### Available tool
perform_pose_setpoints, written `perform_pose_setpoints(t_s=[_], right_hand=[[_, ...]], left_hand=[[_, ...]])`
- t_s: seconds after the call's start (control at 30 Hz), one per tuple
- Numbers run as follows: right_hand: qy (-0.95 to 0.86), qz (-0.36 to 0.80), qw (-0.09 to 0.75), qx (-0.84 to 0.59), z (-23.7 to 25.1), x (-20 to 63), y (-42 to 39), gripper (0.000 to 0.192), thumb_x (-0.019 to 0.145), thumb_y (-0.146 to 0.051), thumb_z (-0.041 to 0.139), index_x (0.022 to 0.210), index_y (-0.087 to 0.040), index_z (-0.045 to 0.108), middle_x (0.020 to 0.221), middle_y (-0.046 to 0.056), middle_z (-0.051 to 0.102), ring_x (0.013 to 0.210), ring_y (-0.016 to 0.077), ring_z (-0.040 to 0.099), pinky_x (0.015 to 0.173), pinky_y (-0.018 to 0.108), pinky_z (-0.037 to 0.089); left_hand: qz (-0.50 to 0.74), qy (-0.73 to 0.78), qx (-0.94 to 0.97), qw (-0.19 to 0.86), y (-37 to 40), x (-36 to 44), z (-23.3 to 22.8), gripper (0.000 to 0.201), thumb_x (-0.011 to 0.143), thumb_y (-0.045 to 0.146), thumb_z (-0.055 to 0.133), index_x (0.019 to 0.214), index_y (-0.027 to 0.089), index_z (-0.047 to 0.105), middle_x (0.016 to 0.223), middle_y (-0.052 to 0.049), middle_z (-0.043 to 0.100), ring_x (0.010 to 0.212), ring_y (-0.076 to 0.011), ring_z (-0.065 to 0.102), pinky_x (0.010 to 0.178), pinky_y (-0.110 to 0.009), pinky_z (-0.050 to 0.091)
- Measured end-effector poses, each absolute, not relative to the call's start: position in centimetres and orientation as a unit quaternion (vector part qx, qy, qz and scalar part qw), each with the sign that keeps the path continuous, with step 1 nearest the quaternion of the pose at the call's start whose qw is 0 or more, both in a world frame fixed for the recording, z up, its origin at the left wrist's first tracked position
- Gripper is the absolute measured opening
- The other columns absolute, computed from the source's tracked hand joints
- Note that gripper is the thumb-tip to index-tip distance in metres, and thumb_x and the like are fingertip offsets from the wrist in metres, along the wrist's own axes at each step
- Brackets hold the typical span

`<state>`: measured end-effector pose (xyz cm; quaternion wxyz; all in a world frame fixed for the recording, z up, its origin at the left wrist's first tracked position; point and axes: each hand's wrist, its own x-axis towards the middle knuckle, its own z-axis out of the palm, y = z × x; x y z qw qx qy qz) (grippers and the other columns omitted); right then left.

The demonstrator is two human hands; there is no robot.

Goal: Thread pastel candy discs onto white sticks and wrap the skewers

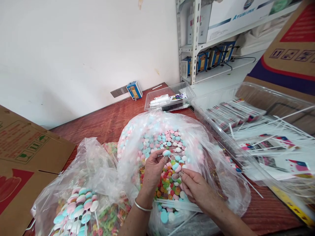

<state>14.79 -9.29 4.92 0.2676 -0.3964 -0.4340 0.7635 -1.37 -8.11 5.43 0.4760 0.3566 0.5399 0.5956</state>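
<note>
My left hand (154, 168) pinches a blue-and-white marshmallow (166, 153) between thumb and fingertips, with a short bit of white stick showing below it. My right hand (193, 185) is closed at the fingertips beside some pink and blue marshmallows; what it pinches is hidden. Both hands are above an open clear plastic bag (211, 147) of pink, blue and white marshmallows (169, 137). Colourful gummy rings (161, 190) lie among them. A bundle of white sticks (176, 205) lies below my right wrist.
At lower left, marshmallows on sticks (78, 205) rest on another plastic bag (91, 160) with gummies. A clear bin (222, 136) at right holds printed packets and white sticks. A smaller tray (147, 100) stands behind. Cardboard boxes (31, 144) and a metal shelf (194, 39) flank the table.
</note>
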Motion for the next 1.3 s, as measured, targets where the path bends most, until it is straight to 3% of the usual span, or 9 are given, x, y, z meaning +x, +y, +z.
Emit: perform_pose_setpoints(t_s=[0.17, 0.37, 0.53, 0.63, 0.73, 0.83, 0.97, 1.1, 1.3], right_hand=[[-0.429, 0.773, 0.272, -0.381, 5.1, 14.5, -9.2, 0.034, 0.085, -0.055, 0.049, 0.087, -0.021, 0.049, 0.043, -0.014, 0.025, 0.037, 0.0057, 0.011, 0.035, 0.02, 0.009], [-0.476, 0.732, 0.276, -0.402, 5.0, 14.5, -9.2, 0.033, 0.088, -0.054, 0.046, 0.081, -0.022, 0.05, 0.047, -0.012, 0.025, 0.038, 0.007, 0.018, 0.038, 0.021, 0.015], [-0.568, 0.659, 0.279, -0.407, 4.3, 14.6, -8.8, 0.029, 0.092, -0.045, 0.042, 0.081, -0.021, 0.052, 0.055, -0.007, 0.039, 0.047, 0.0105, 0.035, 0.047, 0.022, 0.03], [-0.638, 0.593, 0.285, -0.4, 3.6, 14.2, -8.9, 0.029, 0.094, -0.041, 0.039, 0.087, -0.02, 0.058, 0.065, -0.001, 0.051, 0.066, 0.0173, 0.052, 0.064, 0.027, 0.042], [-0.668, 0.559, 0.284, -0.402, 2.9, 13.8, -9.0, 0.03, 0.095, -0.037, 0.037, 0.093, -0.021, 0.062, 0.075, 0.002, 0.061, 0.08, 0.0219, 0.059, 0.075, 0.03, 0.044], [-0.677, 0.543, 0.279, -0.412, 2.8, 14.2, -8.8, 0.029, 0.094, -0.039, 0.04, 0.084, -0.022, 0.062, 0.075, 0.001, 0.062, 0.074, 0.0205, 0.058, 0.069, 0.028, 0.043], [-0.676, 0.485, 0.282, -0.479, 3.4, 15.9, -7.7, 0.035, 0.091, -0.042, 0.043, 0.064, -0.022, 0.05, 0.06, -0.001, 0.052, 0.061, 0.017, 0.05, 0.057, 0.026, 0.037], [-0.696, 0.411, 0.291, -0.511, 3.9, 17.1, -6.8, 0.029, 0.091, -0.037, 0.038, 0.071, -0.021, 0.053, 0.071, 0.003, 0.06, 0.068, 0.0195, 0.055, 0.064, 0.028, 0.039], [-0.727, 0.403, 0.238, -0.502, 3.7, 17.7, -6.8, 0.032, 0.093, -0.036, 0.036, 0.098, -0.021, 0.064, 0.09, 0.006, 0.071, 0.08, 0.0236, 0.063, 0.069, 0.031, 0.041]], left_hand=[[0.556, 0.579, 0.427, 0.415, -8.2, -1.2, 5.7, 0.025, 0.078, 0.032, 0.071, 0.097, 0.018, 0.071, 0.077, -0.003, 0.071, 0.076, -0.016, 0.064, 0.07, -0.026, 0.051], [0.553, 0.599, 0.422, 0.395, -8.7, -0.8, 5.1, 0.024, 0.075, 0.031, 0.072, 0.095, 0.019, 0.073, 0.089, -0.005, 0.075, 0.082, -0.0187, 0.068, 0.075, -0.029, 0.054], [0.547, 0.607, 0.42, 0.395, -10.5, -0.6, 4.0, 0.026, 0.079, 0.029, 0.068, 0.103, 0.021, 0.072, 0.096, -0.005, 0.075, 0.084, -0.0194, 0.069, 0.076, -0.03, 0.055], [0.54, 0.614, 0.449, 0.359, -11.6, -0.3, 3.9, 0.026, 0.082, 0.026, 0.064, 0.106, 0.022, 0.073, 0.101, -0.007, 0.073, 0.089, -0.0206, 0.068, 0.081, -0.032, 0.055], [0.528, 0.614, 0.503, 0.303, -12.6, -0.1, 4.0, 0.024, 0.084, 0.022, 0.059, 0.103, 0.024, 0.074, 0.106, -0.007, 0.072, 0.101, -0.0226, 0.066, 0.092, -0.036, 0.052], [0.516, 0.618, 0.515, 0.293, -13.3, -0.7, 3.9, 0.03, 0.087, 0.022, 0.055, 0.112, 0.027, 0.071, 0.119, -0.006, 0.069, 0.11, -0.0233, 0.064, 0.098, -0.038, 0.05], [0.516, 0.669, 0.469, 0.258, -13.0, -3.4, 3.5, 0.044, 0.091, 0.024, 0.049, 0.135, 0.026, 0.052, 0.123, -0.007, 0.067, 0.092, -0.0192, 0.069, 0.084, -0.035, 0.055], [0.4, 0.729, 0.538, 0.137, -11.1, -6.0, 4.0, 0.025, 0.091, 0.022, 0.05, 0.108, 0.02, 0.068, 0.103, -0.006, 0.071, 0.095, -0.0194, 0.065, 0.087, -0.034, 0.05], [0.209, 0.716, 0.66, 0.095, -8.1, -5.9, 4.7, 0.02, 0.088, 0.013, 0.053, 0.089, 0.021, 0.072, 0.091, -0.005, 0.069, 0.091, -0.02, 0.06, 0.084, -0.032, 0.047]])
